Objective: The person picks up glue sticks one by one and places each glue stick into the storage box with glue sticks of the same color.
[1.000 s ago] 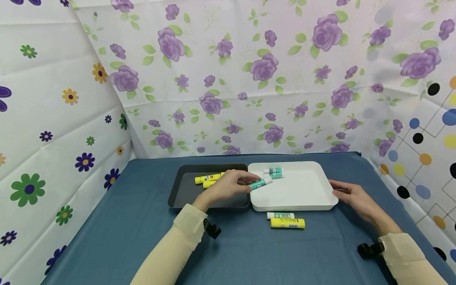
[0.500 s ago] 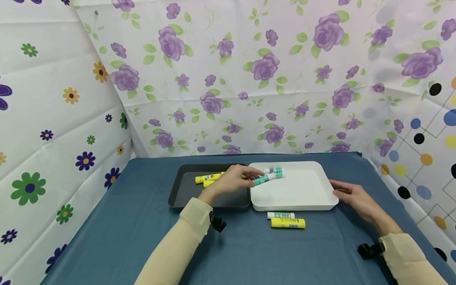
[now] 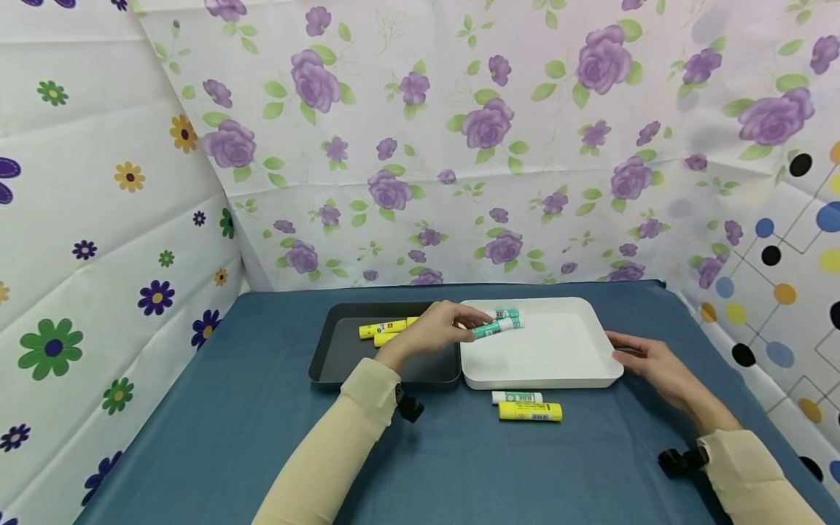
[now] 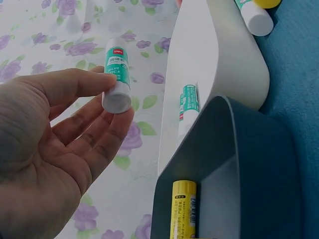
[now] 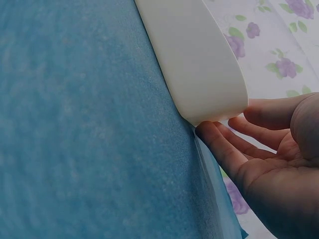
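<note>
In the head view my left hand [image 3: 429,334] reaches over the left side of the white tray [image 3: 545,357]. Between its thumb and fingers it pinches a green-and-white glue stick [image 4: 117,74], held tilted. Close behind that stick, other green-and-white glue sticks [image 3: 505,313] lie in the tray, partly overlapped. My right hand [image 3: 659,368] is at the tray's right end; in the right wrist view its extended fingers and thumb touch the outer wall [image 5: 214,94] near a corner and hold nothing else.
A dark grey tray [image 3: 328,357] adjoins the white one on the left, with yellow glue sticks [image 3: 383,329] partly hidden by my left hand. In front of the white tray lie a green-and-white glue stick [image 3: 517,397] and a larger yellow one [image 3: 530,412] on the blue cloth [image 3: 446,467].
My left hand has moved slightly right and away from me, carrying the glue stick closer to those in the white tray. My right hand has stayed at the tray's end.
</note>
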`<act>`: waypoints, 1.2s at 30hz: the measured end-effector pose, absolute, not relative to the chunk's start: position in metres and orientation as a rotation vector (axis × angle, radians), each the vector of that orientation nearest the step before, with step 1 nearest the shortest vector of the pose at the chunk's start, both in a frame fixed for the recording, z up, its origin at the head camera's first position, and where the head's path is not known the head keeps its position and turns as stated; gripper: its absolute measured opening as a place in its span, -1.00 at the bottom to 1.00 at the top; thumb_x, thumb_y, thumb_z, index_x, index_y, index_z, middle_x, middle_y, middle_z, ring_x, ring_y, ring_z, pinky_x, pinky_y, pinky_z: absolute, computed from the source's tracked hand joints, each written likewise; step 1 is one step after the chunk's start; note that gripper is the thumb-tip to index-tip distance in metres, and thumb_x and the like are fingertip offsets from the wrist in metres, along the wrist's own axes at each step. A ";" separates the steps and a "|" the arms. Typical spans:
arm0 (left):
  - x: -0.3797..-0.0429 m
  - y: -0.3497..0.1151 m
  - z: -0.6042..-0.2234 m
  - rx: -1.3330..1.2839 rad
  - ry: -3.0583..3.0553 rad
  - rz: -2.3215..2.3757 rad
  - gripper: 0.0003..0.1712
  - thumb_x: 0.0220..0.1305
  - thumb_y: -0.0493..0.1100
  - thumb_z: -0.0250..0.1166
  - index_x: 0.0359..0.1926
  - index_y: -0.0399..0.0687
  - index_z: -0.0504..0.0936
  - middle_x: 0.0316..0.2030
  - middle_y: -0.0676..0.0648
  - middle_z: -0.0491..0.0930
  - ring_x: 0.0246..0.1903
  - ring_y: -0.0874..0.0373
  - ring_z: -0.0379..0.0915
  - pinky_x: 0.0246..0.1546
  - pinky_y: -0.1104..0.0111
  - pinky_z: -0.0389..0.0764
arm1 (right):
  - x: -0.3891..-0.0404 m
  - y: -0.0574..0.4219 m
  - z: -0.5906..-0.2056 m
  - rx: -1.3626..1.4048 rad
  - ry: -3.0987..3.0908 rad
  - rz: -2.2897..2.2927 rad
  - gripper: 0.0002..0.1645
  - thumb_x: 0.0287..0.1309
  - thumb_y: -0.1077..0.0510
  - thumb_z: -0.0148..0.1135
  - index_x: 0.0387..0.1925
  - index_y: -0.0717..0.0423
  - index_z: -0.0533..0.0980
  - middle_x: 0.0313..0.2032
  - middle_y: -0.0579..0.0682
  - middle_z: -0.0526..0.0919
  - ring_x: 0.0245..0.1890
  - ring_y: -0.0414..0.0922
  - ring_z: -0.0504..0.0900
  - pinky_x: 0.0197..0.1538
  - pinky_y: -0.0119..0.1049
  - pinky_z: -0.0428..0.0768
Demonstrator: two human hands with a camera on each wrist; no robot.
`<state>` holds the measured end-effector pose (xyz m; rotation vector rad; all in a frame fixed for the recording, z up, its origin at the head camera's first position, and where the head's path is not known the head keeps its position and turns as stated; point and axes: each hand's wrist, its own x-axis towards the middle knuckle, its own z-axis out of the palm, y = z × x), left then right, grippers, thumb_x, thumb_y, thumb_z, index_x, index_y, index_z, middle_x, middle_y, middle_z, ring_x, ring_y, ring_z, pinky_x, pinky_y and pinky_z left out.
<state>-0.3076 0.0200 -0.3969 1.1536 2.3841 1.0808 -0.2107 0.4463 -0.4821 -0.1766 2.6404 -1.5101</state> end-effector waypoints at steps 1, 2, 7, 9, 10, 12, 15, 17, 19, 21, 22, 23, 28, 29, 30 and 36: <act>-0.309 0.021 -0.397 1.155 2.388 1.076 -0.55 0.46 -0.32 0.30 0.32 -0.01 0.65 0.16 -0.05 0.69 0.08 0.08 0.62 0.03 0.31 0.65 | -0.211 0.446 -0.482 -0.175 2.640 -1.509 -0.23 0.58 -0.04 0.11 0.58 0.26 0.18 0.48 0.41 0.26 0.09 -0.61 0.36 0.03 -0.59 0.52; -0.309 0.022 -0.397 1.154 2.390 1.074 -0.55 0.46 -0.32 0.30 0.32 -0.01 0.65 0.16 -0.04 0.69 0.09 0.09 0.61 0.04 0.31 0.65 | -0.211 0.446 -0.482 -0.174 2.640 -1.507 -0.23 0.58 -0.04 0.11 0.58 0.26 0.18 0.48 0.41 0.26 0.09 -0.61 0.36 0.03 -0.59 0.52; -0.313 0.027 -0.398 1.146 2.385 1.064 -0.55 0.46 -0.31 0.31 0.31 -0.01 0.66 0.16 -0.03 0.69 0.09 0.10 0.61 0.06 0.29 0.64 | -0.211 0.446 -0.481 -0.173 2.636 -1.506 -0.23 0.58 -0.04 0.11 0.59 0.25 0.18 0.49 0.41 0.25 0.11 -0.59 0.35 0.03 -0.58 0.52; -0.315 0.029 -0.398 1.144 2.378 1.058 -0.55 0.46 -0.32 0.31 0.31 -0.02 0.66 0.15 -0.03 0.69 0.08 0.10 0.61 0.06 0.30 0.64 | -0.211 0.446 -0.481 -0.176 2.634 -1.508 -0.24 0.59 -0.04 0.11 0.59 0.26 0.18 0.49 0.41 0.25 0.11 -0.58 0.36 0.03 -0.58 0.52; -0.316 0.031 -0.398 1.143 2.377 1.052 -0.55 0.46 -0.32 0.31 0.32 -0.03 0.65 0.15 -0.03 0.70 0.08 0.11 0.61 0.05 0.31 0.64 | -0.211 0.446 -0.481 -0.178 2.634 -1.508 -0.24 0.59 -0.03 0.11 0.58 0.26 0.18 0.49 0.41 0.25 0.11 -0.58 0.36 0.03 -0.58 0.53; -0.319 0.033 -0.400 1.144 2.375 1.041 -0.56 0.46 -0.31 0.31 0.31 -0.04 0.66 0.14 -0.04 0.70 0.07 0.12 0.61 0.04 0.33 0.63 | -0.211 0.446 -0.481 -0.180 2.638 -1.507 -0.24 0.59 -0.03 0.10 0.58 0.26 0.18 0.48 0.42 0.27 0.10 -0.59 0.38 0.03 -0.57 0.53; -0.324 0.038 -0.400 1.136 2.375 1.031 -0.56 0.46 -0.32 0.32 0.31 -0.05 0.66 0.15 -0.04 0.70 0.06 0.13 0.61 0.03 0.35 0.63 | -0.211 0.446 -0.481 -0.183 2.643 -1.508 -0.24 0.59 -0.03 0.10 0.59 0.26 0.17 0.47 0.42 0.28 0.08 -0.59 0.40 0.03 -0.56 0.54; -0.327 0.040 -0.401 1.121 2.375 1.030 -0.55 0.46 -0.32 0.31 0.31 -0.05 0.66 0.16 -0.04 0.69 0.07 0.14 0.61 0.03 0.36 0.63 | -0.211 0.446 -0.481 -0.185 2.642 -1.510 -0.24 0.59 -0.03 0.10 0.59 0.25 0.17 0.47 0.42 0.28 0.08 -0.59 0.40 0.03 -0.56 0.54; -0.329 0.042 -0.401 1.099 2.378 1.029 -0.55 0.46 -0.32 0.31 0.31 -0.04 0.66 0.16 -0.03 0.69 0.08 0.13 0.60 0.03 0.35 0.63 | -0.211 0.446 -0.482 -0.186 2.639 -1.511 -0.24 0.59 -0.02 0.10 0.59 0.26 0.17 0.47 0.42 0.27 0.08 -0.59 0.40 0.03 -0.56 0.54; -0.330 0.044 -0.402 1.079 2.381 1.027 -0.56 0.46 -0.32 0.31 0.31 -0.04 0.66 0.16 -0.04 0.69 0.08 0.12 0.60 0.03 0.35 0.63 | -0.211 0.446 -0.482 -0.187 2.638 -1.510 -0.24 0.59 -0.02 0.10 0.59 0.26 0.17 0.47 0.42 0.27 0.08 -0.59 0.40 0.03 -0.56 0.54; -0.331 0.045 -0.402 1.069 2.384 1.025 -0.56 0.46 -0.33 0.31 0.31 -0.04 0.66 0.16 -0.04 0.69 0.08 0.12 0.60 0.03 0.34 0.63 | -0.211 0.446 -0.482 -0.188 2.637 -1.512 -0.24 0.59 -0.02 0.10 0.59 0.26 0.17 0.47 0.42 0.27 0.09 -0.59 0.40 0.03 -0.56 0.54; -0.332 0.046 -0.403 1.062 2.386 1.022 -0.56 0.46 -0.33 0.30 0.30 -0.04 0.67 0.16 -0.04 0.69 0.08 0.12 0.60 0.04 0.34 0.63 | -0.211 0.447 -0.482 -0.189 2.638 -1.512 -0.24 0.59 -0.02 0.11 0.59 0.26 0.17 0.47 0.41 0.28 0.09 -0.58 0.41 0.03 -0.56 0.54; -0.339 0.055 -0.404 1.051 2.394 0.998 -0.57 0.46 -0.35 0.29 0.29 -0.08 0.67 0.17 -0.06 0.68 0.11 0.10 0.59 0.07 0.32 0.63 | -0.211 0.447 -0.483 -0.194 2.643 -1.513 -0.24 0.59 -0.02 0.10 0.59 0.26 0.17 0.47 0.41 0.28 0.10 -0.57 0.41 0.03 -0.55 0.55; -0.341 0.057 -0.404 1.052 2.397 0.989 -0.57 0.46 -0.35 0.29 0.29 -0.08 0.67 0.16 -0.06 0.69 0.11 0.10 0.59 0.07 0.32 0.63 | -0.211 0.447 -0.483 -0.195 2.645 -1.512 -0.24 0.59 -0.02 0.10 0.58 0.27 0.17 0.47 0.42 0.28 0.10 -0.57 0.41 0.03 -0.55 0.55; -0.342 0.059 -0.405 1.052 2.402 0.979 -0.57 0.46 -0.35 0.29 0.29 -0.08 0.67 0.16 -0.05 0.69 0.11 0.10 0.59 0.07 0.32 0.63 | -0.211 0.447 -0.483 -0.197 2.646 -1.511 -0.24 0.59 -0.01 0.10 0.58 0.28 0.17 0.47 0.42 0.28 0.10 -0.57 0.41 0.02 -0.55 0.55; -0.349 0.069 -0.408 1.028 2.420 0.931 -0.58 0.44 -0.36 0.31 0.26 -0.04 0.70 0.12 -0.05 0.70 0.09 0.12 0.59 0.07 0.32 0.63 | -0.209 0.446 -0.481 -0.196 2.639 -1.530 -0.25 0.60 0.00 0.10 0.58 0.30 0.16 0.47 0.43 0.27 0.09 -0.58 0.42 0.03 -0.56 0.55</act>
